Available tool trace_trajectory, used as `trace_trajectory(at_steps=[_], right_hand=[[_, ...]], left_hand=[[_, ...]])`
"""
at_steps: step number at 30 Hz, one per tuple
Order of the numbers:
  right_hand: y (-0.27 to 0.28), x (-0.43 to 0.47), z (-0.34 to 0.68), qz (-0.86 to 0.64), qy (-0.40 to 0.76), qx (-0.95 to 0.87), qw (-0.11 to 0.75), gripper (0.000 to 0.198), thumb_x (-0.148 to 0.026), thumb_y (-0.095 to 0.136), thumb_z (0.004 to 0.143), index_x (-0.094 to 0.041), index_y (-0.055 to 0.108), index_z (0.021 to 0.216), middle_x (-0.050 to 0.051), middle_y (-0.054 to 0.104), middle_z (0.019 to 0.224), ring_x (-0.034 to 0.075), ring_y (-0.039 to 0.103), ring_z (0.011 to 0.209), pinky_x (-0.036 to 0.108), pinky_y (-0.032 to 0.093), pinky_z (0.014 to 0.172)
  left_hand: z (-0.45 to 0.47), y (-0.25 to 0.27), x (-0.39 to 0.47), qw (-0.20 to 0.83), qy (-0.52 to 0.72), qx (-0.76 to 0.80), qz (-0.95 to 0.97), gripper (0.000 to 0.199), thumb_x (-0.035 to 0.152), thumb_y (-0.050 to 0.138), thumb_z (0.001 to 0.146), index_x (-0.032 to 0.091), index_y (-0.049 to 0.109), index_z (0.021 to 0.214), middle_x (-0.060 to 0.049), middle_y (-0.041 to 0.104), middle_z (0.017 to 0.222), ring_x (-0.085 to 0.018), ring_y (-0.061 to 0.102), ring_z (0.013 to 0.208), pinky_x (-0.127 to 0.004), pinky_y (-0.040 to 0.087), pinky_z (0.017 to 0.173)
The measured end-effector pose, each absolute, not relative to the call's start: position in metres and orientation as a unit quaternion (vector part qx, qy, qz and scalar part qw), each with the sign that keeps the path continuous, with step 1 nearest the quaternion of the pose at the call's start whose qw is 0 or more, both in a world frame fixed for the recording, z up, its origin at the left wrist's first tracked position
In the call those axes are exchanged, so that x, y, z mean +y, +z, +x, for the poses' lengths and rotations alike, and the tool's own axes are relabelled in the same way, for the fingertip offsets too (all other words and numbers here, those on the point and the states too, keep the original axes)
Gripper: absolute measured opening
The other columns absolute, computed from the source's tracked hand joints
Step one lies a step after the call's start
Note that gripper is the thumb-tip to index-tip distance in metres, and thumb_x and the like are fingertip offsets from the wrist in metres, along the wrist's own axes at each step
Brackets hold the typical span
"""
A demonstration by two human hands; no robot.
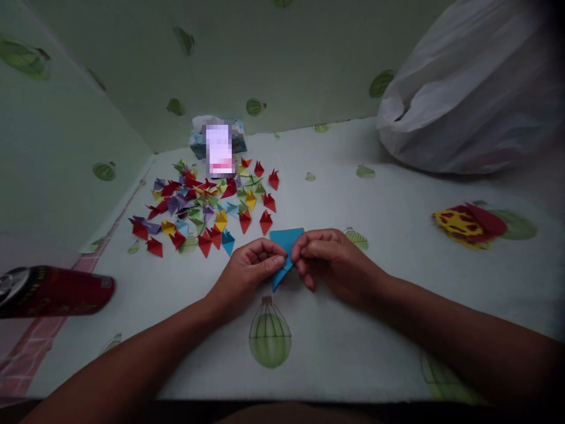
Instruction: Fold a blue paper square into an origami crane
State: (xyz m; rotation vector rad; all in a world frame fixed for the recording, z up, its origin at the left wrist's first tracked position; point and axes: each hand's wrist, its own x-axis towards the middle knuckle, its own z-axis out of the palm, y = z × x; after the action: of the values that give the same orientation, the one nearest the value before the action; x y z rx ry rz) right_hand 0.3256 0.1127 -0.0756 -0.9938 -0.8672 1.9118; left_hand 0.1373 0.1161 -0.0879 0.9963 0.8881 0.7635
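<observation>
A piece of blue folded paper is held between my two hands above the table, with a pointed corner hanging toward me. My left hand pinches its left side between thumb and fingers. At the right side, my right hand has its thumb and index finger pressed together on the paper's edge, the other fingers curled below. Many small folded paper cranes in red, purple, green, yellow and blue lie in a loose heap beyond my left hand. The nearest is a blue paper crane.
A phone with a lit, blurred screen leans on a tissue box at the back. A red can lies at the left. On the right are a white plastic bag and red and yellow cut-out pieces on the patterned tablecloth.
</observation>
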Motion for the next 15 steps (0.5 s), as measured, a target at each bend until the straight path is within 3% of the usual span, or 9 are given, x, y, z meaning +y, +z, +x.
trace_trajectory(at_steps=[11, 15], right_hand=[[-0.0756, 0.1141, 0.327, -0.369, 0.776, -0.351, 0.371, 0.008, -0.019, 0.063, 0.067, -0.013, 0.068, 0.066, 0.0, 0.063, 0.05, 0.01, 0.056, 0.036, 0.019, 0.047, 0.038], [-0.0777, 0.1148, 0.3277, -0.377, 0.76, -0.382, 0.367, 0.009, -0.025, 0.066, 0.074, -0.016, 0.066, 0.077, -0.002, 0.063, 0.052, 0.008, 0.055, 0.037, 0.017, 0.044, 0.037]], left_hand=[[0.1378, -0.089, 0.1167, 0.735, 0.359, 0.383, 0.429, 0.022, 0.029, 0.077, 0.08, 0.016, 0.062, 0.092, 0.001, 0.067, 0.07, -0.009, 0.057, 0.057, -0.023, 0.042, 0.058], [0.137, -0.0859, 0.1166, 0.693, 0.365, 0.403, 0.473, 0.02, 0.028, 0.076, 0.081, 0.016, 0.063, 0.091, 0.002, 0.066, 0.07, -0.009, 0.057, 0.06, -0.022, 0.042, 0.06]])
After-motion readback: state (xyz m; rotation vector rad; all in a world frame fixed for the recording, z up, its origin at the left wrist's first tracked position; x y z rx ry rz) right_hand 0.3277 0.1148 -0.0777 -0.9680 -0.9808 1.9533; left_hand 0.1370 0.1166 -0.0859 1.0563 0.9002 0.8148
